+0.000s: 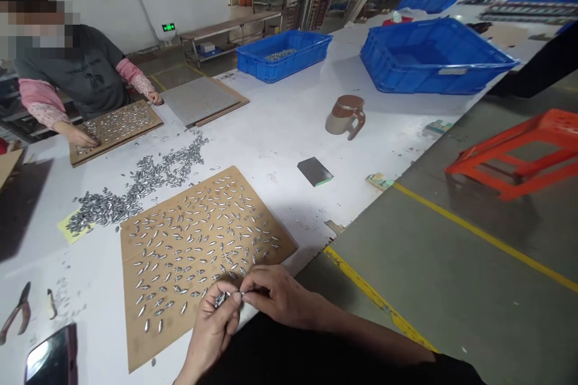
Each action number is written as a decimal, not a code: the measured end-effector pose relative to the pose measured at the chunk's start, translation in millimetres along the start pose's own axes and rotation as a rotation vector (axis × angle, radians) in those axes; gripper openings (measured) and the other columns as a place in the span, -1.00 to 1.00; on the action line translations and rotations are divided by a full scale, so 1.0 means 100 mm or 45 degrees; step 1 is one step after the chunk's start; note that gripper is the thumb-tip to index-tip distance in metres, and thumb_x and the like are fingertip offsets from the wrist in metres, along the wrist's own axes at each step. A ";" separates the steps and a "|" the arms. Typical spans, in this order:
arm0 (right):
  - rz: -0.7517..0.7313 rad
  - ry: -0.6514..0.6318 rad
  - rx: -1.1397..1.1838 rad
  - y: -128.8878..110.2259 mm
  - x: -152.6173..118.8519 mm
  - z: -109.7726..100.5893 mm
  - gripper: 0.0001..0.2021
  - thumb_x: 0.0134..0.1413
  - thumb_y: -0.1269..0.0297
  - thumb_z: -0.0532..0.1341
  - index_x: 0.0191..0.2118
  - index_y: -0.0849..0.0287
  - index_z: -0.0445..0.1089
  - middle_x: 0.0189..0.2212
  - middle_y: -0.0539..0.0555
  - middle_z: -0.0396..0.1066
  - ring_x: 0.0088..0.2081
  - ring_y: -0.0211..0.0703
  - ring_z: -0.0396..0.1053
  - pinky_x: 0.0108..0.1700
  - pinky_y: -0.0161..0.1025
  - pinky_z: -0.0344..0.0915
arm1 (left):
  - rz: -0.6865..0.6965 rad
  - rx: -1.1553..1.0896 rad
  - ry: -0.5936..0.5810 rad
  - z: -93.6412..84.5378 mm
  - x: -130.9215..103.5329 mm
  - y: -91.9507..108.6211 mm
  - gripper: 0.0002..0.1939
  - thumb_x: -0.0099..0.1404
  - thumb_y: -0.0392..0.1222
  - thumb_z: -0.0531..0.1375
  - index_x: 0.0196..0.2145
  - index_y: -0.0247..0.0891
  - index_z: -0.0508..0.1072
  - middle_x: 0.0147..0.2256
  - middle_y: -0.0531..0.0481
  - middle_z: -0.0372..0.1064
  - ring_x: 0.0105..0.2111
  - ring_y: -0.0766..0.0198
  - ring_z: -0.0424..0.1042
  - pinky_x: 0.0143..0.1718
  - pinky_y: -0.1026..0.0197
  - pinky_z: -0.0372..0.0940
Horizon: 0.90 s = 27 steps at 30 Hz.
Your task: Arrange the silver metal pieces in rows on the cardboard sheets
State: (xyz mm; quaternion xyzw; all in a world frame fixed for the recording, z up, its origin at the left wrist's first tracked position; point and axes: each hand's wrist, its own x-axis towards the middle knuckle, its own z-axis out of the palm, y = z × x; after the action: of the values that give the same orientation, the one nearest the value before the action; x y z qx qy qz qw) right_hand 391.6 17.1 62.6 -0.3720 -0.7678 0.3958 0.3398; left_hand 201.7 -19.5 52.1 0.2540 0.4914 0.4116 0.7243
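My left hand [220, 316] is curled around several small silver spindle-shaped metal pieces [221, 299]. Its thumb and fingertips meet those of my right hand [275, 293], which pinches one small piece mostly hidden by the fingers. Both hands are over the near edge of a brown cardboard sheet [135, 346]. Rows of similar silver pieces [189, 237] lie spaced out across that sheet. Beyond its far left edge, a loose heap of metal pieces [108, 207] spreads over the white table, partly on a yellow paper [67, 228].
Pliers [20, 313], a small knife-like tool [51, 304] and a phone [52, 355] lie at left. A dark block [315, 171], a lidded mug [345, 115] and blue bins [284, 63] stand beyond. Across the table a co-worker [85, 72] handles another filled board [117, 126]. An orange stool [519, 156] is at right.
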 end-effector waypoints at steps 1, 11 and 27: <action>0.013 0.013 -0.014 0.02 0.02 -0.02 -0.92 0.24 0.34 0.24 -0.28 0.14 0.48 -0.44 -0.03 0.48 -0.41 -0.27 0.39 -0.27 -0.35 0.27 | -0.002 -0.027 0.007 -0.01 -0.01 0.00 -0.61 0.09 0.06 0.47 -0.35 -0.24 0.42 -0.64 0.22 0.18 -0.68 0.54 -0.01 -0.61 0.36 -0.19; 0.325 0.179 -0.685 0.70 0.66 -0.46 -0.83 0.35 0.32 0.15 -0.24 0.13 0.48 -0.23 0.12 0.46 -0.20 -0.11 0.42 -0.09 -0.21 0.31 | -0.060 -0.129 -0.087 -0.09 -0.08 0.01 -0.60 0.19 0.11 0.40 -0.23 -0.26 0.47 -0.37 -0.03 0.45 -0.60 0.47 0.18 -0.65 0.35 -0.13; 0.371 0.311 -0.765 0.66 0.61 -0.37 -0.80 0.35 0.28 0.15 -0.22 0.09 0.53 -0.20 0.13 0.49 -0.22 -0.10 0.44 -0.16 -0.22 0.34 | -0.085 -0.204 -0.045 -0.14 -0.07 -0.02 -0.50 0.09 0.11 0.46 -0.17 -0.35 0.60 -0.48 0.04 0.28 -0.55 0.43 0.21 -0.59 0.31 -0.04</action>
State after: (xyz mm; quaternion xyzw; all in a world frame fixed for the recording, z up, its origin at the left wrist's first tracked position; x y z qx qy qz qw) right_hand 411.8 108.3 36.9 -0.6055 -0.7425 0.1493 0.2444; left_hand 188.7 -26.5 48.7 0.1859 0.4523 0.4206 0.7642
